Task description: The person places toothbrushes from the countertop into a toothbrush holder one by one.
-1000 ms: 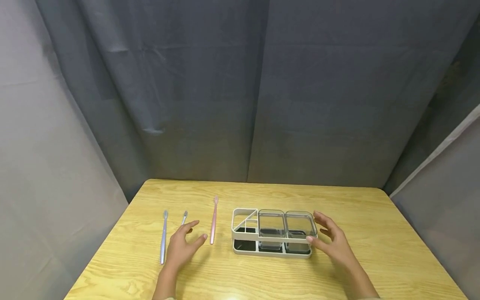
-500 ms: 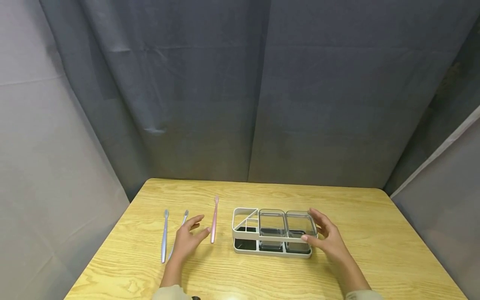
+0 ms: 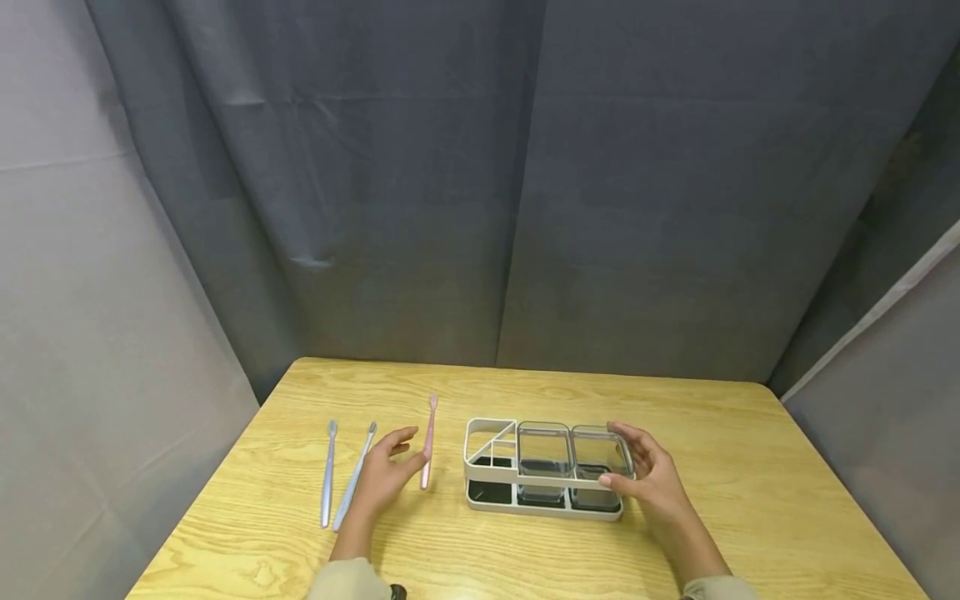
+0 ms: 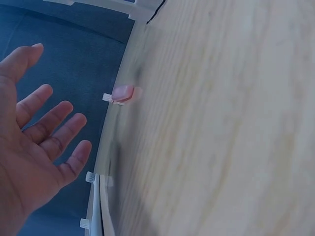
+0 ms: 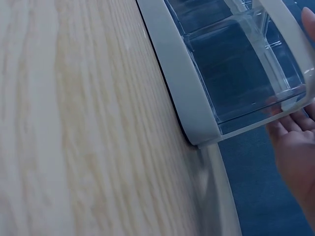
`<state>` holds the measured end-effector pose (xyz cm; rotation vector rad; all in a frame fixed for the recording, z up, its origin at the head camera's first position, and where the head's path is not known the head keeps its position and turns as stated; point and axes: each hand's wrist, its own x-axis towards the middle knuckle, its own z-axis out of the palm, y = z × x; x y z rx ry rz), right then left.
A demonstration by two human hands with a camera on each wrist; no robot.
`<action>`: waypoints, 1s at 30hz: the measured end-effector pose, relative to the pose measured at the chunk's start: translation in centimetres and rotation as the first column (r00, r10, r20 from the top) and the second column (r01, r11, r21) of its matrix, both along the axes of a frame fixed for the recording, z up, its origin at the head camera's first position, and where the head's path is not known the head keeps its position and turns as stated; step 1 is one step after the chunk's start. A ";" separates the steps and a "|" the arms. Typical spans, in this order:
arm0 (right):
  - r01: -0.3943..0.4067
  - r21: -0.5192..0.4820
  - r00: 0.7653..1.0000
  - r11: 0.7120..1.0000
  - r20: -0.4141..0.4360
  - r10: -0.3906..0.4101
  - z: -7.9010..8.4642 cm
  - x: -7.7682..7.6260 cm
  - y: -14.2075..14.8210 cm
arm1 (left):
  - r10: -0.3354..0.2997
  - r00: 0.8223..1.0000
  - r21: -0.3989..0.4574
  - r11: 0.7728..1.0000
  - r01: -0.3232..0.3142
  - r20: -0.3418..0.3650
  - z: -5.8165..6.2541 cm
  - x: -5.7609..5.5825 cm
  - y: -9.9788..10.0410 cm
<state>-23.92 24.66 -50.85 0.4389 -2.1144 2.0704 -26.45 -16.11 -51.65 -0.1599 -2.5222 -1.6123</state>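
A pink toothbrush [image 3: 429, 442] lies on the table, bristle end away from me. My left hand [image 3: 386, 471] is just left of it, thumb tip overlapping its handle in the head view; the left wrist view shows relaxed, spread fingers [image 4: 56, 125] holding nothing. To the right stands a white toothbrush holder [image 3: 547, 481] with a divided section at its left and two clear square cups [image 3: 543, 446] set in its rail. My right hand [image 3: 656, 483] grips the holder's right end, thumb at the front rail and fingers curled behind the right cup.
Two bluish toothbrushes lie left of my left hand: a lilac-blue toothbrush [image 3: 327, 475] outermost and a grey-blue toothbrush [image 3: 354, 479] beside my wrist. The wooden table [image 3: 525, 558] ends at a grey curtain [image 3: 420, 208] behind, with lighter cloth at the left side.
My left hand has moved right, up to the pink toothbrush, uncovering the grey-blue one. My right hand has shifted left and closed in around the holder's end. The holder has stayed put.
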 end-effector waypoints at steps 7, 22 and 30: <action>-0.016 -0.130 1.000 0.991 0.022 0.019 -0.5 0.1 -0.5 | -0.051 0.999 0.048 0.998 0.051 0.008 -0.4 -1.2 -0.1; -0.215 0.000 0.976 0.977 -0.019 0.215 -1.2 -1.4 0.4 | -0.163 0.976 0.162 0.977 0.140 0.141 -0.5 -4.1 -1.4; -0.203 -0.015 0.979 0.979 -0.018 0.203 -1.0 -1.3 0.3 | -0.230 0.950 0.146 0.968 0.202 0.210 -0.7 -5.2 -1.8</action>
